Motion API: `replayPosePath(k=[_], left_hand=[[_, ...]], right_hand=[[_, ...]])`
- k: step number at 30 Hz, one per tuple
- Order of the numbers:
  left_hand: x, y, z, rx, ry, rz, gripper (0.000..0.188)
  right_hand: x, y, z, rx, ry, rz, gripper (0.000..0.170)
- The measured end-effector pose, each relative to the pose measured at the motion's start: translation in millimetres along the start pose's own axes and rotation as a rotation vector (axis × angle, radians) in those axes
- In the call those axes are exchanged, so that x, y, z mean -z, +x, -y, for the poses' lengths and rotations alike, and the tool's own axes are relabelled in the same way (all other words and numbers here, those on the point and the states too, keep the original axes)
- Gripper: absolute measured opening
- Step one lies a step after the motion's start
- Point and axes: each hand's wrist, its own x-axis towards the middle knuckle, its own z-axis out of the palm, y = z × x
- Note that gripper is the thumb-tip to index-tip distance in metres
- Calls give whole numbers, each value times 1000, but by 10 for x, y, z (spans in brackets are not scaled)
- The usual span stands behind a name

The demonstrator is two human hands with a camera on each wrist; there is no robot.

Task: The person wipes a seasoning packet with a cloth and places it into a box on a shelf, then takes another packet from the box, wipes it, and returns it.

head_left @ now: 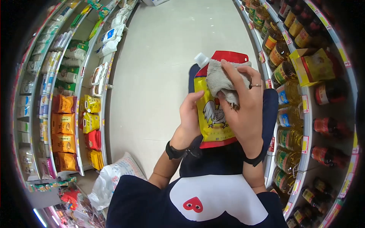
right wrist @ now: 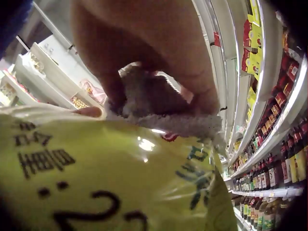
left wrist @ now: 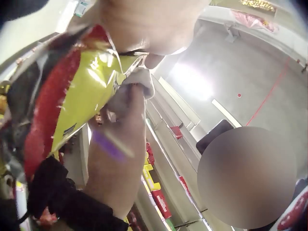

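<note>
A yellow and red spout pouch [head_left: 207, 131] with a white cap [head_left: 201, 59] and a printed white chicken stands tilted over the lap. My left hand [head_left: 190, 117] holds it by its left edge, thumb on the front and the other fingers hidden behind. With my right hand [head_left: 246, 117] I grip a bunched grey cloth [head_left: 218, 80] against the upper front of the pouch; a ring shows on one finger. In the right wrist view the cloth [right wrist: 149, 91] sits bunched under the fingers, along the edge of the yellow pouch [right wrist: 110, 166].
Shelves of oil jugs [head_left: 289, 116] and dark bottles [head_left: 327, 127] line the right side. On the left shelves are orange packs [head_left: 64, 123] and wipes packs [head_left: 99, 78]. A white bulging sack [head_left: 118, 176] lies low on the left. Pale tiled floor [head_left: 159, 45] runs between.
</note>
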Motion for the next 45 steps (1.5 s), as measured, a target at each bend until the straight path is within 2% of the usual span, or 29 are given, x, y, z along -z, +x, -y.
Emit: replayPosePath(k=[2,4,5,6,8,9,10,11,12,15,16,17,18,20,21,22,24,26,28,29,30,31,33,34,35,40,43,44,45], left_hand=[[172,-4,20,14,17,22,50],[204,29,57,69,-182,255,55],[334,71,118,82,-194,381,62],[303,104,152,91,-200,375,62],[218,171,211,62,-186,369,67],[259,279,253,5,-274,590,71],[352,294,304,17,-275,576,71],[463,318,350,-45,-252,574,72],[508,331,372,-109,-231,570,73],[576,315,348,-89,-202,512,74],[553,303,313,-84,-203,507,74],[520,279,269,-22,-253,398,74],[472,272,235,38,-301,288,74],[435,285,222,70,-317,304,75],[434,273,220,102,-336,323,76],[461,253,222,99,-334,312,76],[504,278,211,164,-291,224,79],[482,292,186,170,-278,210,79],[435,323,190,178,-267,190,79],[417,351,192,191,-268,198,79],[409,385,192,202,-267,209,79],[444,424,217,184,-311,306,75],[462,436,308,115,-364,323,73],[489,436,351,47,-419,342,71],[610,409,370,12,-344,296,68],[346,422,206,99,-215,235,67],[414,388,160,136,-215,220,64],[447,382,150,147,-231,222,62],[420,371,144,130,-174,87,58]], right_hand=[[-13,-59,-2,-11,-445,14,69],[-86,-133,-96,-84,-420,18,68],[-124,-160,-132,-110,-315,16,68],[-145,-188,-164,-139,-209,19,68],[-141,-203,-257,-129,-182,45,70],[-140,-214,-304,-71,-114,79,71],[-146,-227,-337,-12,-42,111,72],[-187,-222,-349,-29,66,82,72],[-209,-216,-362,-41,68,81,72],[-223,-194,-418,-38,85,108,70],[-201,-168,-454,9,-35,157,67],[-175,-147,-487,58,-153,207,64],[-146,-132,-515,56,-151,210,64],[-96,-114,-598,-107,-121,224,63],[-96,-114,-678,-141,-122,175,55],[-84,-153,-765,-144,-113,180,55],[-26,-192,-934,-307,-65,96,51],[47,-202,-979,-301,-63,56,49],[104,-174,-894,-331,-28,-71,51],[104,-171,-865,-275,-24,-80,59],[82,-165,-808,-279,-21,-77,59],[48,-157,-728,-232,31,-43,63],[-29,-143,-601,-186,81,-15,68],[-69,-149,-552,-141,40,136,70],[-86,-166,-537,-96,-2,288,72],[-11,-199,-701,-57,-32,348,69],[66,-250,-792,-293,-111,218,60],[105,-274,-846,-294,-108,221,60],[149,-294,-921,-352,-102,197,57]])
